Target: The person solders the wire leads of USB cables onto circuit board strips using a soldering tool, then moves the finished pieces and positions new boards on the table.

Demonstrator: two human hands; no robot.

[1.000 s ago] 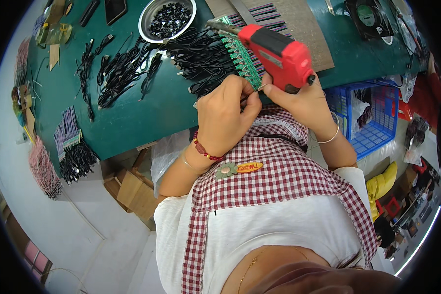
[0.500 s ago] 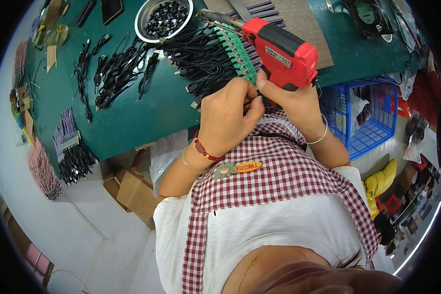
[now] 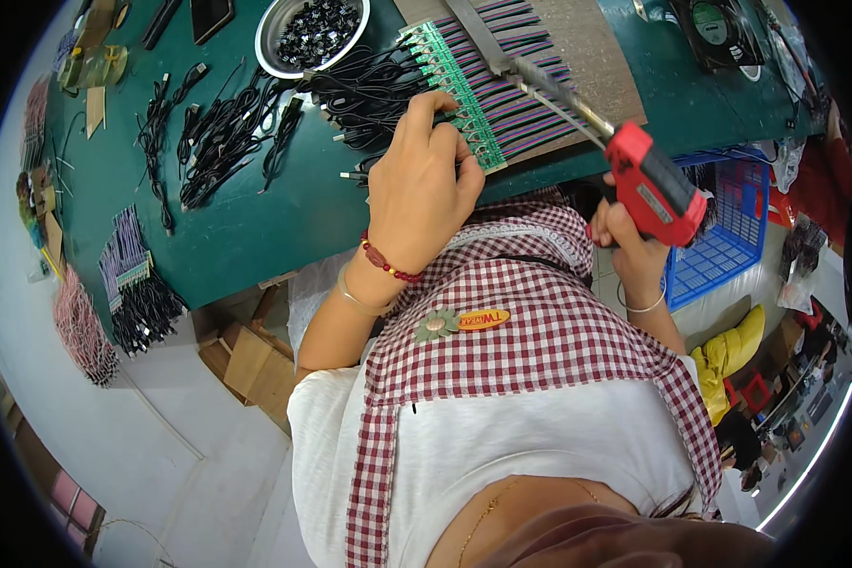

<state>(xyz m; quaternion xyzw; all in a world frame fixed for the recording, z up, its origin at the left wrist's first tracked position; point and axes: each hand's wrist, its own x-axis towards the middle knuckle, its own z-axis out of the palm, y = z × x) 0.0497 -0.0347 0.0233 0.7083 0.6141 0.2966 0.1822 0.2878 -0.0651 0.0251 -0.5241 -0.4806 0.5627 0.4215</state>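
My left hand (image 3: 424,185) rests fingers-down on a row of small green circuit boards (image 3: 456,90) joined to purple and black ribbon wires (image 3: 530,80), pinching at the boards' near edge. My right hand (image 3: 628,248) grips the handle of a red soldering gun (image 3: 655,185), held off the table's right front edge. Its long metal tip (image 3: 540,80) reaches up and left across the ribbon wires. Black cables (image 3: 369,90) fan out to the left of the boards.
A green table (image 3: 284,218) carries a metal bowl of black parts (image 3: 312,33), loose black cables (image 3: 218,133) and bundled wire sets (image 3: 133,284). A blue plastic basket (image 3: 729,237) stands at the right. Cardboard boxes (image 3: 246,355) lie under the table.
My right hand has pulled the red soldering gun back and to the right, away from the boards. My left hand has moved up onto the green boards.
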